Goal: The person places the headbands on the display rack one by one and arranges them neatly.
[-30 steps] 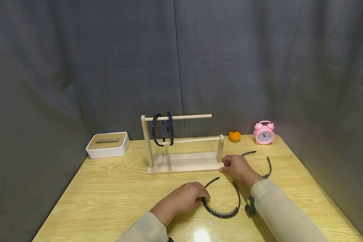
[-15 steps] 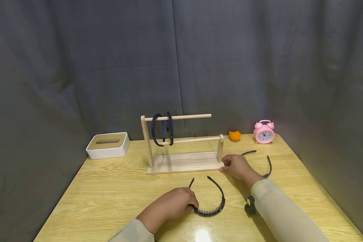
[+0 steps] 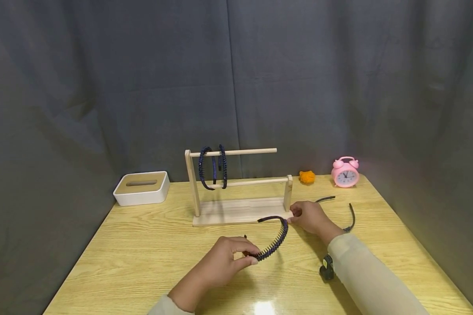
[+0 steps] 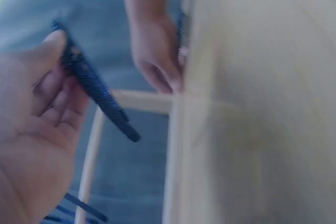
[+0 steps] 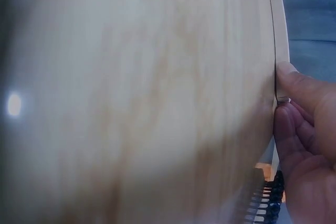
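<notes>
My left hand (image 3: pixel 222 262) pinches a dark blue toothed headband (image 3: pixel 275 247) between thumb and fingers, tilted and raised off the table; the left wrist view shows this headband (image 4: pixel 94 85) edge-on. At the front right corner of a wooden two-rod rack (image 3: pixel 240 212), my right hand (image 3: pixel 310 217) grips the base, thumb on its edge in the right wrist view (image 5: pixel 282 72). Two dark headbands hang on the rack, one (image 3: pixel 201 168) near the left post and another (image 3: pixel 224 170) just right of it. Beyond my right wrist lies a further headband (image 3: pixel 352 216), its middle hidden by the hand and forearm.
A white tissue box (image 3: pixel 142 189) with a wood-look top stands at the back left. Behind the rack's right end sit a small orange toy (image 3: pixel 307 176) and a pink alarm clock (image 3: pixel 345 172). Grey curtains (image 3: pixel 161 87) surround the wood-grain table (image 3: pixel 142 253).
My left hand first drew the headband leftward along the table, then lifted and tilted it, turning the palm side into view. The right hand stays at the rack's corner.
</notes>
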Motion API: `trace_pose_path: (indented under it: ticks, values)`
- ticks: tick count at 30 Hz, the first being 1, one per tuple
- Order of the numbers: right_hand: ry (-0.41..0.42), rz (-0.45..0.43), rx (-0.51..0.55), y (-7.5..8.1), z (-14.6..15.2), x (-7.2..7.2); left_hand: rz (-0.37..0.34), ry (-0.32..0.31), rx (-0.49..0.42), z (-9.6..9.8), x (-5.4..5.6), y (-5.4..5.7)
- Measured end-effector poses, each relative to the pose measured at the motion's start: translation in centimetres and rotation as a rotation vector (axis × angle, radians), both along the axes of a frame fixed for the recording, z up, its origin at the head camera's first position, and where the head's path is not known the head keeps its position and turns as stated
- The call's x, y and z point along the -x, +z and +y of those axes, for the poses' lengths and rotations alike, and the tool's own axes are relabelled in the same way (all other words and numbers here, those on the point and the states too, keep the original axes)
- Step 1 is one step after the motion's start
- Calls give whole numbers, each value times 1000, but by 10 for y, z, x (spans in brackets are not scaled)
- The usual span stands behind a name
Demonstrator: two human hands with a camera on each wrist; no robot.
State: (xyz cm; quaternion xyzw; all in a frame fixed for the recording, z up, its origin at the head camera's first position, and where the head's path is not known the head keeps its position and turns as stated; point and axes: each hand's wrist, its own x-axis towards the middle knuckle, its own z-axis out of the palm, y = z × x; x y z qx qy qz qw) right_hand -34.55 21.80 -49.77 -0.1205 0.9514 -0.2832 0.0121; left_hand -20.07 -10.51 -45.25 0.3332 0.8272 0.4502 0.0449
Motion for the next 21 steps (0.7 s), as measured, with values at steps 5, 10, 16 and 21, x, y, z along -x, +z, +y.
trace_pose_path:
  ticks: [5,10,16,21]
  values:
    - [5,-3,1,0,0,-1,-65,100,-324,14,-2,32]
    - [2,-4,-2,0,0,-1,-63,229,-551,29,12,66]
    - [9,-2,21,0,-1,-2,-2,340,-680,42,43,93]
    - [6,4,22,0,0,-2,100,398,-679,49,64,107]
